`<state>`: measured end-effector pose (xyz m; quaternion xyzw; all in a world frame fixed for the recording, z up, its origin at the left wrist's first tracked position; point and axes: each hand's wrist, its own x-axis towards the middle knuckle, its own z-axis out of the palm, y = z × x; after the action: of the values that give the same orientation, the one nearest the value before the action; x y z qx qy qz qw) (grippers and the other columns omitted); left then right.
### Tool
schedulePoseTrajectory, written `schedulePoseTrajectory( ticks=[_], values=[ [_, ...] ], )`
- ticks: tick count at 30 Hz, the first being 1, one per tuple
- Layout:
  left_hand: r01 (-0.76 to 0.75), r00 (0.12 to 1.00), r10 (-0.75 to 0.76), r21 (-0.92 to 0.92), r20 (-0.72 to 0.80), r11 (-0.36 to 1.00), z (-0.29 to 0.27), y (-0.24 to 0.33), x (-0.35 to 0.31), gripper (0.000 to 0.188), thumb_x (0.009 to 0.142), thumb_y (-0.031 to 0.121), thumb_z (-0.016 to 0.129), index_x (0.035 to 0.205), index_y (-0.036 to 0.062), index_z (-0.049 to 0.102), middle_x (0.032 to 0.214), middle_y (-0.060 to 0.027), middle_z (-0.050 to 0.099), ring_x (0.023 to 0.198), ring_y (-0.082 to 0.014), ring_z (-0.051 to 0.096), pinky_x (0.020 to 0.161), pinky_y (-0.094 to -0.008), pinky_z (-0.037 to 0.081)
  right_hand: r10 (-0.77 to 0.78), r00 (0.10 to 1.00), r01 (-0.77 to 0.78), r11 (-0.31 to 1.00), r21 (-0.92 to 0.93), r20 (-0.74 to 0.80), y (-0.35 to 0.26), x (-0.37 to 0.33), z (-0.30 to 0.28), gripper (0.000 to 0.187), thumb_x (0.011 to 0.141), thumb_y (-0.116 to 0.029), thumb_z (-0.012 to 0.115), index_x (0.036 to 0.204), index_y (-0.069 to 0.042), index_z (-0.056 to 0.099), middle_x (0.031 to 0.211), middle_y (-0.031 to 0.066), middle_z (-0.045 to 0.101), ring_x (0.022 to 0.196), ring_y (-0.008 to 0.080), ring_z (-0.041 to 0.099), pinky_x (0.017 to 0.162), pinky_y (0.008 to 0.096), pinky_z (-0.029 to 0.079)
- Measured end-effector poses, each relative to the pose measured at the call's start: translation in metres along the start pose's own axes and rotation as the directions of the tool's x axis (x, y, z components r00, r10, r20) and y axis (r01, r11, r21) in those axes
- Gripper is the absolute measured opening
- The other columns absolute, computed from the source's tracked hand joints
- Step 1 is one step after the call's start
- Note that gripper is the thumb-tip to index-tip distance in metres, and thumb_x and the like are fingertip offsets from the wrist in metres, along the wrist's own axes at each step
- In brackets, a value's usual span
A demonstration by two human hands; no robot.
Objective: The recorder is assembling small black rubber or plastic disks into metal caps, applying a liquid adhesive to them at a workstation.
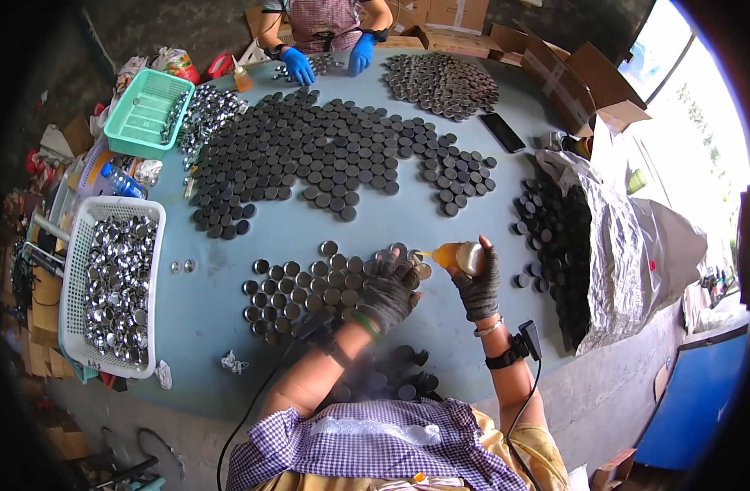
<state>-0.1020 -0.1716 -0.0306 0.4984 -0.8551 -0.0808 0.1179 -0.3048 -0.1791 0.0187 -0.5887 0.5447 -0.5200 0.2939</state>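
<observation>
My right hand (478, 282), in a grey fingerless glove, grips a squeeze bottle (458, 257) of amber liquid. The bottle is tilted on its side, and its thin nozzle points left toward the metal caps beside my left hand. In a matching glove, my left hand (391, 286) rests over the right end of a group of shallow round metal caps (300, 293), fingers stretched out and touching caps at the edge. These caps lie with their hollow side up. Part of the group is hidden under my left hand. Dark round pieces (379, 380) lie close to my body, below my left forearm.
A wide field of dark discs (309, 147) covers the table's middle. At left stand a white basket (160, 270) of shiny caps and a green basket (130, 123). A silver bag (628, 245) spills black pieces at right. Opposite, a person's blue-gloved hands (297, 65) work near a phone (502, 132).
</observation>
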Motion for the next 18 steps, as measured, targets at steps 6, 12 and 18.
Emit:
schedulePoseTrajectory(
  ticks=[6,12,18],
  values=[
    [0.003,0.997,-0.003,0.009,-0.082,1.0,0.002,0.002,0.0,0.056,0.082,0.04,0.066,0.13,0.0136,0.054,0.142,-0.0054,0.045,0.142,-0.0356,0.027,0.114,-0.0581,0.021,-0.027,1.0,0.027,0.998,-0.053,0.009,0.006,0.001,0.001,0.08,0.071,-0.015,0.085,0.137,-0.002,0.041,0.115,0.0101,0.056,0.105,0.0216,0.056,0.095,0.0352,0.047],
    [0.009,0.998,-0.008,0.019,-0.064,1.0,0.007,0.0,0.001,0.054,0.083,0.04,0.066,0.128,0.0129,0.056,0.141,-0.0051,0.048,0.143,-0.0361,0.026,0.114,-0.0587,0.022,-0.055,0.998,0.055,0.997,-0.051,0.004,0.005,0.001,0.006,0.08,0.071,-0.015,0.086,0.136,-0.002,0.042,0.114,0.0103,0.057,0.104,0.0218,0.057,0.093,0.0357,0.048],
    [-0.021,0.995,0.026,0.047,-0.098,0.999,0.019,-0.003,0.002,0.055,0.083,0.042,0.065,0.128,0.0121,0.057,0.142,-0.0046,0.048,0.143,-0.037,0.025,0.114,-0.0589,0.021,-0.1,0.995,0.1,0.991,-0.088,0.01,0.006,0.002,0.006,0.077,0.071,-0.015,0.086,0.135,-0.002,0.044,0.114,0.0107,0.058,0.104,0.0232,0.058,0.093,0.0361,0.049]
  ],
)
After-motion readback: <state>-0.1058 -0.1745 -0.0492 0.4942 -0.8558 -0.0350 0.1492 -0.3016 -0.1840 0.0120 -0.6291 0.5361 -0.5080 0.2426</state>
